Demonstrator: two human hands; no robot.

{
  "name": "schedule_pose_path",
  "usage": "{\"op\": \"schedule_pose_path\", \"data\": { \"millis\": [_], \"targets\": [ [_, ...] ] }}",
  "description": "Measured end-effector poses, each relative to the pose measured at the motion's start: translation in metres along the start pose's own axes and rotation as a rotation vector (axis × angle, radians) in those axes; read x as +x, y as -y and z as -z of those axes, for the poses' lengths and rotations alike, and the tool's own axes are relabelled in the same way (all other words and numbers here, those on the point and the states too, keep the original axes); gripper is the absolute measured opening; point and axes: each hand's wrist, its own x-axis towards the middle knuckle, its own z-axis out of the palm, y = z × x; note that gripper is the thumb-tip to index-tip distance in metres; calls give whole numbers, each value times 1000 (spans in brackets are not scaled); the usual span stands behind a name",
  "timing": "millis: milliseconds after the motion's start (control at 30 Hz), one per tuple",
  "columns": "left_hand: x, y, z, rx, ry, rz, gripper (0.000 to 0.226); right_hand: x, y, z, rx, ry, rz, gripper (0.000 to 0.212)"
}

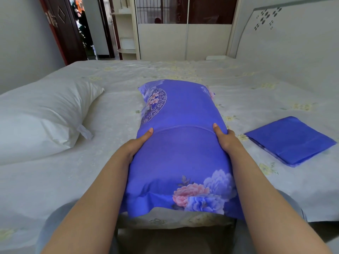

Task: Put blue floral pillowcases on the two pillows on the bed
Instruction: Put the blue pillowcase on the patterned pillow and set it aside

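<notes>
Your left hand (136, 143) and right hand (224, 139) grip the cased pillow (181, 143) at frame centre, fingers curled under its sides, thumbs on top. Square the flap seam, then dress the bare pillow (42, 116) with the folded pillowcase (289, 140).

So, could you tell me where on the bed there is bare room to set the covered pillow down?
Bare sheet lies beyond the covered pillow toward the far edge, and between it and the white pillow. The right is tighter: the folded pillowcase lies close by. Both hands, left and right, grip the covered pillow.
</notes>
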Motion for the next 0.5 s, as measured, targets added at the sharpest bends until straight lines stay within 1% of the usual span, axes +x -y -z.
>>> {"op": "schedule_pose_path", "data": {
  "millis": [33,67,133,167,200,233,267,300,333,367,400,433,467,500],
  "targets": [
    [-2,-1,-2,-80,-11,-30,80,-3,1,1,15,-27,28,91],
    [-6,-5,-6,-158,-57,-97,62,-3,3,1,45,-55,54,86],
    [-22,-27,-12,-273,-218,-294,17,-5,12,-3,147,-105,115,74],
    [-31,-41,-13,-302,-266,-375,6,-7,14,-9,231,-109,121,66],
    [-42,-63,-13,-308,-312,-465,16,-11,18,-15,320,-90,110,56],
    [-54,-86,-11,-300,-332,-554,21,-17,20,-22,402,-36,113,44],
    [-67,-106,-10,-270,-345,-644,20,-23,21,-37,457,61,115,32],
    [-82,-129,-9,-199,-343,-732,15,-28,23,-52,472,190,129,24],
    [-96,-149,-8,-105,-332,-825,11,-32,22,-67,399,312,146,17],
    [-106,-166,-6,103,-350,-901,8,-38,25,-76,298,414,160,11],
    [-115,-182,-8,388,-385,-942,8,-40,29,-78,212,456,179,13],
    [-125,-193,-13,659,-386,-980,13,-39,35,-73,178,423,205,21],
    [-131,-199,-23,848,-334,-999,17,-36,41,-60,229,369,205,28],
    [-132,-200,-34,965,-223,-980,20,-34,49,-42,346,336,186,35]
  ]
}}
